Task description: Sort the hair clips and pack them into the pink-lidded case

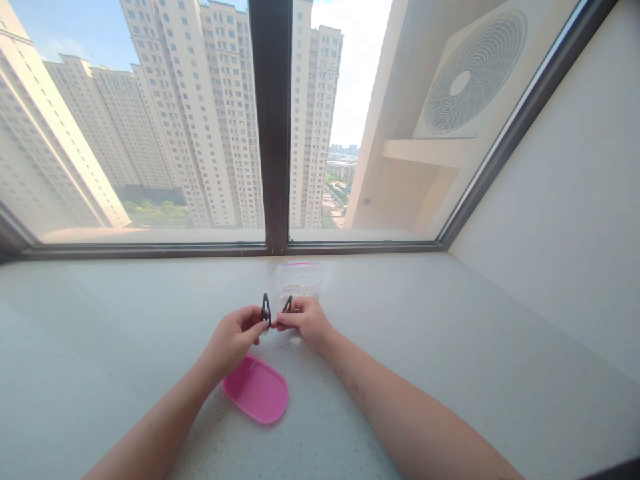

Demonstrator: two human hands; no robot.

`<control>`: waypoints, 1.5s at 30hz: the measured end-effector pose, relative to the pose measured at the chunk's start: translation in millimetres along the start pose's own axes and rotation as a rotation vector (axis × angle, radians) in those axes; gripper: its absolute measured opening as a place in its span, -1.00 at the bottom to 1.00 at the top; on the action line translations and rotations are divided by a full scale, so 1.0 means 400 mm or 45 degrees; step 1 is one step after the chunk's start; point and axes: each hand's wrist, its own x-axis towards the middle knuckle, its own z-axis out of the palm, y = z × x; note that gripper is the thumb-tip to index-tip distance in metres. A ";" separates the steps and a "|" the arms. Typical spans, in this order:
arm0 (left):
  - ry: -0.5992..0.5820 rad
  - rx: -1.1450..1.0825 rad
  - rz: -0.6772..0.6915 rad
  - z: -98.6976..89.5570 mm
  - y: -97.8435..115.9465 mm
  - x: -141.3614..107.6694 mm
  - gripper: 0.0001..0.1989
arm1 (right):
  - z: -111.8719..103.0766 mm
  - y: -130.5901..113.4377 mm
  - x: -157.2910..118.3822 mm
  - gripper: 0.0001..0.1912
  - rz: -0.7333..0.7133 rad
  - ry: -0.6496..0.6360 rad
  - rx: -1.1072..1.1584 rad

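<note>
My left hand [240, 335] pinches a black snap hair clip [266, 308] that stands upright between thumb and fingers. Close beside it, my right hand [305, 321] grips a second black hair clip [287, 305], tilted to the right and partly covered by the fingers. Below my left hand lies a pink oval tray [260, 395] with a raised rim; the wrist hides its upper left edge. Just beyond my right hand is a clear zip bag [300, 275], whose contents are too small to make out and partly hidden by the hand.
A pale speckled sill [125, 320] stretches under everything. At its back runs a dark window frame [277, 133], with tall buildings and an outdoor fan unit [475, 73] beyond the glass. A white wall [565, 200] bounds the right side.
</note>
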 end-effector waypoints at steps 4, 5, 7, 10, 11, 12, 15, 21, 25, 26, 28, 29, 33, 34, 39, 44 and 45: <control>-0.004 0.003 -0.003 -0.001 0.000 -0.003 -0.74 | 0.000 -0.001 -0.001 -0.73 -0.005 -0.007 -0.001; -0.006 0.003 -0.001 -0.001 0.001 -0.004 -0.74 | 0.000 -0.001 -0.002 -0.72 -0.006 -0.008 -0.004; -0.005 0.003 -0.001 -0.001 0.002 -0.005 -0.74 | 0.001 -0.001 -0.002 -0.73 -0.006 -0.008 -0.014; 0.003 0.007 0.000 -0.001 0.003 -0.005 -0.74 | 0.001 -0.001 -0.001 -0.74 -0.006 -0.003 -0.023; 0.005 0.008 0.002 -0.001 0.003 -0.005 -0.74 | 0.001 -0.001 -0.001 -0.74 -0.008 -0.005 -0.023; 0.006 0.009 0.006 -0.001 0.003 -0.004 -0.74 | 0.000 0.000 0.000 -0.74 -0.012 -0.006 -0.026; 0.009 0.016 0.013 -0.001 0.004 -0.003 -0.74 | -0.001 0.001 0.000 -0.76 -0.034 -0.010 -0.058; 0.012 0.005 0.001 0.000 0.006 -0.002 -0.73 | -0.003 0.005 0.001 -0.78 -0.107 -0.015 -0.130; -0.002 0.001 -0.001 0.002 0.004 0.001 -0.73 | -0.004 0.005 0.001 -0.79 -0.138 -0.026 -0.159; -0.002 0.003 -0.001 0.002 0.004 0.001 -0.74 | -0.004 0.005 0.001 -0.80 -0.140 -0.023 -0.167; 0.002 0.008 0.002 0.002 0.004 0.001 -0.74 | -0.004 0.005 0.001 -0.79 -0.139 -0.005 -0.188; 0.005 0.009 0.003 0.002 0.004 0.001 -0.74 | -0.003 0.004 0.001 -0.79 -0.138 0.005 -0.197; 0.008 0.013 0.004 0.002 0.009 -0.002 -0.74 | -0.001 0.003 0.003 -0.77 -0.134 0.020 -0.198; 0.010 0.011 0.004 0.002 0.010 -0.003 -0.74 | -0.001 0.004 0.003 -0.77 -0.135 0.017 -0.194; 0.023 -0.002 0.003 0.003 0.007 -0.003 -0.75 | -0.001 0.004 0.004 -0.76 -0.147 -0.002 -0.165; 0.010 -0.008 0.001 0.001 0.000 -0.001 -0.75 | 0.001 0.004 0.003 -0.74 -0.141 0.003 -0.148; 0.007 -0.007 0.002 0.001 -0.001 0.000 -0.76 | 0.001 0.004 0.003 -0.74 -0.141 0.001 -0.147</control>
